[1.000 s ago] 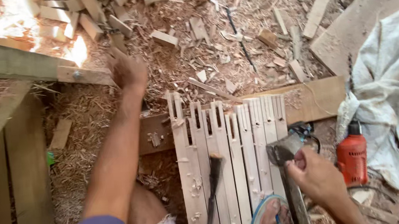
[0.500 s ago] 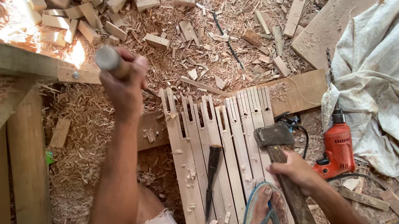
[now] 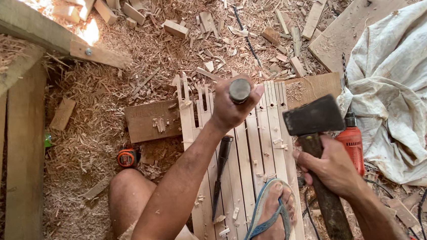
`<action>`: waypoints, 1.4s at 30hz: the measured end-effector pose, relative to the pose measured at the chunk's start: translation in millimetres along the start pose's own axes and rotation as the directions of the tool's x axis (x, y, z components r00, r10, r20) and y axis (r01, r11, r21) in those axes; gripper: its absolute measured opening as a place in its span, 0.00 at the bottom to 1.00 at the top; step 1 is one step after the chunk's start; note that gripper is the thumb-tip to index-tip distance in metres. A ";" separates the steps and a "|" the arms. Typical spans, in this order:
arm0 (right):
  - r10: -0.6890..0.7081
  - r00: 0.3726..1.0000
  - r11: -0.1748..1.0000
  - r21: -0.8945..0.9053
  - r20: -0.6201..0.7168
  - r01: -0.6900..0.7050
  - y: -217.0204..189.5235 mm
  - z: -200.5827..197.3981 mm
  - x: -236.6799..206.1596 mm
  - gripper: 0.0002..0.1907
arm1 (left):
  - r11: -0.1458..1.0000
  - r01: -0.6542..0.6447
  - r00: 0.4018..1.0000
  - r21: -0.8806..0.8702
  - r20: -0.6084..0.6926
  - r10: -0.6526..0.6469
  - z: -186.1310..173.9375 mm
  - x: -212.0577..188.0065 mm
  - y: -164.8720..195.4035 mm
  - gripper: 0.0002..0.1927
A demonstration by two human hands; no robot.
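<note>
Left hand (image 3: 230, 111) clenched around a round-ended chisel handle (image 3: 240, 90), blade hidden, over pale notched wooden slats (image 3: 266, 141), right hand (image 3: 331, 169) at four o'clock gripping a dark-headed hammer (image 3: 313, 114), red drill (image 3: 351, 142) half hidden behind.

The pale, unpainted wooden slats (image 3: 256, 147) look dry and rough-sawn, splintered at their notched ends. The hammer's dark metal head (image 3: 313, 114) is matt and scuffed, on a worn brown wooden handle (image 3: 327, 202). The round grey chisel butt (image 3: 240, 90) looks dull metal. The crumpled off-white cloth sack (image 3: 404, 95) is coarse; the red plastic drill (image 3: 351, 142) faintly glossy.
</note>
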State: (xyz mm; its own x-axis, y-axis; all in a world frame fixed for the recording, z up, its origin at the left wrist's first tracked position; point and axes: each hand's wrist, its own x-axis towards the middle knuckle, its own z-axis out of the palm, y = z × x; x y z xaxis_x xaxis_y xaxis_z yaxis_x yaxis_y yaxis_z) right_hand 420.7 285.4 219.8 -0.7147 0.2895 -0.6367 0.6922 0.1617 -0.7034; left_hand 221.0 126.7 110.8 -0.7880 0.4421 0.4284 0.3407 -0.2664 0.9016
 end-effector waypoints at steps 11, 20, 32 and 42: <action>-0.233 0.958 0.781 -0.620 -0.168 0.081 -86.0 -20.6 -40.6 0.16 | 0.998 0.033 0.999 0.058 0.026 -0.035 17.6 2.6 -0.5 0.15; -0.452 0.890 0.546 -0.769 0.064 0.333 -120.9 38.2 11.7 0.11 | 0.992 -0.119 0.993 -0.048 0.012 0.120 23.3 -8.5 -21.1 0.06; -0.566 0.807 0.684 -0.642 -0.166 0.347 -139.0 28.2 -36.6 0.13 | 0.999 0.036 0.999 -0.005 0.020 -0.036 14.3 8.3 -32.4 0.10; -0.767 0.636 0.484 -0.726 -0.084 0.488 -150.6 28.3 -56.0 0.09 | 1.000 -0.016 1.000 0.025 0.026 0.015 22.4 -2.8 -9.9 0.12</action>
State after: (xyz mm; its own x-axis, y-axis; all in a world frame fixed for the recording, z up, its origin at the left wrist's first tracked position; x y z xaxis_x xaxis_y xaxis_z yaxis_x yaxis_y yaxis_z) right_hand 353.6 218.1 352.4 -0.9771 0.1393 0.1608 0.0596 0.9048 -0.4215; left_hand 231.4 147.2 102.0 -0.7691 0.4603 0.4433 0.3655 -0.2521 0.8960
